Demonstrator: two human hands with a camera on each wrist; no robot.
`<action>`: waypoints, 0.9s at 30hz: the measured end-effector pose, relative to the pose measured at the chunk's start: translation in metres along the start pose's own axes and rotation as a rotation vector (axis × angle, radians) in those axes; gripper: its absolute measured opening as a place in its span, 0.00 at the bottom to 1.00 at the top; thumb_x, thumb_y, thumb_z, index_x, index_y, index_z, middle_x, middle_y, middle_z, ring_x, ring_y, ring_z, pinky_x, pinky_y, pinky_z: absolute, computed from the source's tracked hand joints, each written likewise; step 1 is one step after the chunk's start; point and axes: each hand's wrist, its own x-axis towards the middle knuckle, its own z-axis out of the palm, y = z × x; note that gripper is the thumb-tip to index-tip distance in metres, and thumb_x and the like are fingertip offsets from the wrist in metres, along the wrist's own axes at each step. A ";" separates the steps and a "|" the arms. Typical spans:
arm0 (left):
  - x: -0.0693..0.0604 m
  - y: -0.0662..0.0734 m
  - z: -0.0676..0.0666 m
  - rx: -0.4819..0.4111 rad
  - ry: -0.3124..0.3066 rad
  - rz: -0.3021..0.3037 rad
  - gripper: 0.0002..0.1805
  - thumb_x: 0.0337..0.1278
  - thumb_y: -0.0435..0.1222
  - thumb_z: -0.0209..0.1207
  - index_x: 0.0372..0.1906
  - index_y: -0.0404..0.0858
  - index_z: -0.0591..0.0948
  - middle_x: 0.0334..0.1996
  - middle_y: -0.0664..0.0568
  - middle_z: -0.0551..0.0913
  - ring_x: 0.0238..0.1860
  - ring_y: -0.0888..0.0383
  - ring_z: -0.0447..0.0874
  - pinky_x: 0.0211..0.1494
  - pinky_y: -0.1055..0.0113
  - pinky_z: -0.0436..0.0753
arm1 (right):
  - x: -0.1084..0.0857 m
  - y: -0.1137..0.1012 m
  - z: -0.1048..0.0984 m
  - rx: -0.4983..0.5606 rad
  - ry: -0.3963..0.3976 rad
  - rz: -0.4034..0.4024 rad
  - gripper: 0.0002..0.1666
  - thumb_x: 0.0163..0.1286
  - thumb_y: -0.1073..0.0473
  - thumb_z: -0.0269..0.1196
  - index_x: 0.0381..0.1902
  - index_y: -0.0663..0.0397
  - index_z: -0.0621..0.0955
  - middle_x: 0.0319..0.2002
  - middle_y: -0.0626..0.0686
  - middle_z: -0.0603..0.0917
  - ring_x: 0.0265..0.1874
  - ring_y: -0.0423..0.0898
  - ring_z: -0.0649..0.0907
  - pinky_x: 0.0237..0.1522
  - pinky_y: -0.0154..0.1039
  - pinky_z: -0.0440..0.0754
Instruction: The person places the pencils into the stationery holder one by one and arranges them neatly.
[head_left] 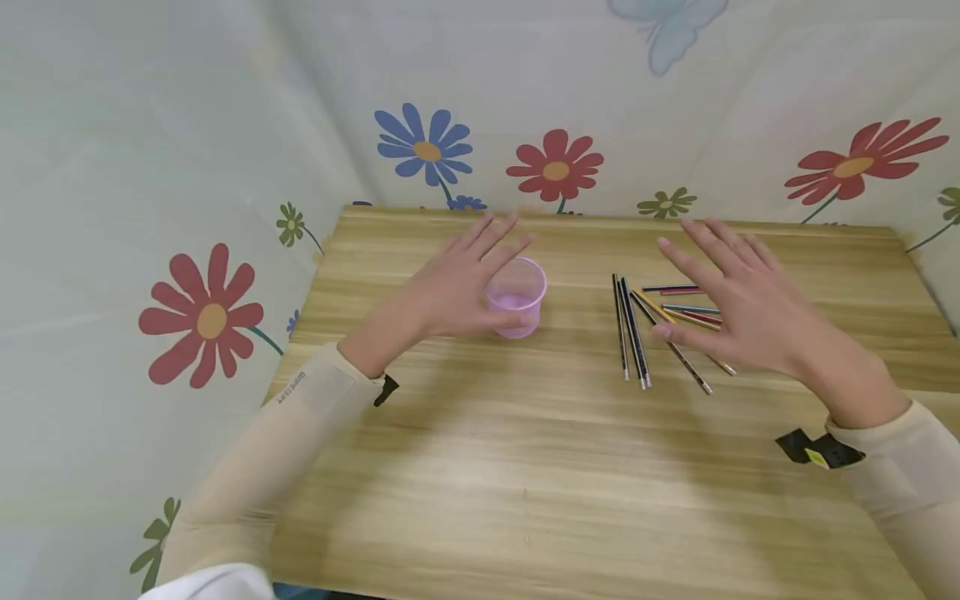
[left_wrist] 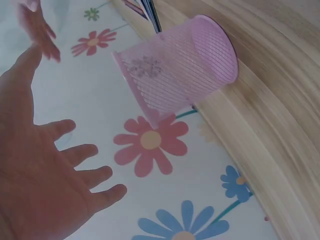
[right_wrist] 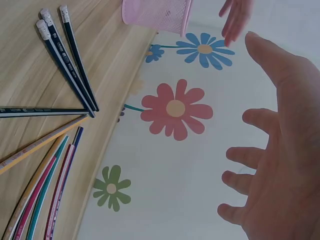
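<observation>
A pink mesh pencil cup (head_left: 528,312) stands upright on the wooden table, and my left hand (head_left: 465,283) hovers over and beside it with fingers spread. In the left wrist view the cup (left_wrist: 175,65) is apart from that hand (left_wrist: 55,175), which holds nothing. Several pencils (head_left: 633,333), dark, yellow, red and teal, lie loosely fanned to the right of the cup. Above them hangs my right hand (head_left: 757,308), its fingers extended and nothing in its grasp; it hides part of the pile. Dark pencils with white eraser ends (right_wrist: 62,60) show in the right wrist view.
The wooden table (head_left: 525,483) reaches back to a pale curtain (head_left: 480,67) printed with flowers, which also hangs along the left side. Dark straps sit at both wrists, over beige sleeves (head_left: 300,433).
</observation>
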 end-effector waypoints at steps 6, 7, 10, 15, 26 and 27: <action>-0.001 -0.015 -0.002 -0.077 0.019 -0.003 0.61 0.58 0.72 0.63 0.87 0.48 0.52 0.87 0.48 0.44 0.86 0.41 0.39 0.83 0.37 0.53 | 0.001 0.002 0.001 0.033 0.003 -0.012 0.58 0.69 0.32 0.69 0.86 0.45 0.57 0.86 0.56 0.47 0.84 0.63 0.47 0.80 0.72 0.43; -0.002 -0.017 -0.002 -0.087 0.020 -0.008 0.61 0.57 0.73 0.63 0.87 0.48 0.52 0.87 0.49 0.44 0.86 0.41 0.39 0.83 0.37 0.52 | 0.001 0.002 0.002 0.047 0.005 -0.015 0.58 0.68 0.33 0.70 0.86 0.45 0.57 0.86 0.58 0.49 0.84 0.64 0.48 0.79 0.72 0.45; -0.004 -0.024 0.001 -0.121 0.016 -0.030 0.63 0.57 0.73 0.63 0.87 0.48 0.50 0.87 0.50 0.44 0.86 0.43 0.38 0.84 0.39 0.50 | 0.002 0.000 0.003 0.156 -0.017 0.012 0.57 0.69 0.37 0.72 0.86 0.43 0.57 0.85 0.60 0.54 0.82 0.65 0.53 0.76 0.75 0.53; -0.004 -0.038 0.013 -0.221 0.003 -0.071 0.65 0.54 0.72 0.66 0.87 0.49 0.48 0.86 0.50 0.48 0.85 0.46 0.44 0.85 0.42 0.52 | 0.009 -0.010 0.003 0.321 -0.065 0.099 0.56 0.70 0.43 0.74 0.86 0.38 0.57 0.83 0.57 0.59 0.80 0.64 0.60 0.71 0.76 0.63; -0.001 -0.053 0.075 -0.618 0.000 -0.123 0.68 0.51 0.52 0.81 0.86 0.37 0.49 0.82 0.45 0.60 0.81 0.50 0.58 0.84 0.54 0.56 | 0.031 0.000 0.049 0.531 -0.094 0.219 0.40 0.74 0.53 0.72 0.75 0.66 0.71 0.68 0.66 0.78 0.62 0.63 0.80 0.63 0.64 0.80; -0.001 -0.052 0.080 -0.636 0.006 -0.132 0.68 0.50 0.51 0.81 0.86 0.37 0.49 0.81 0.45 0.62 0.80 0.51 0.61 0.84 0.54 0.58 | 0.033 0.002 0.054 0.540 -0.112 0.237 0.39 0.74 0.53 0.72 0.74 0.67 0.72 0.66 0.67 0.78 0.61 0.64 0.80 0.62 0.63 0.80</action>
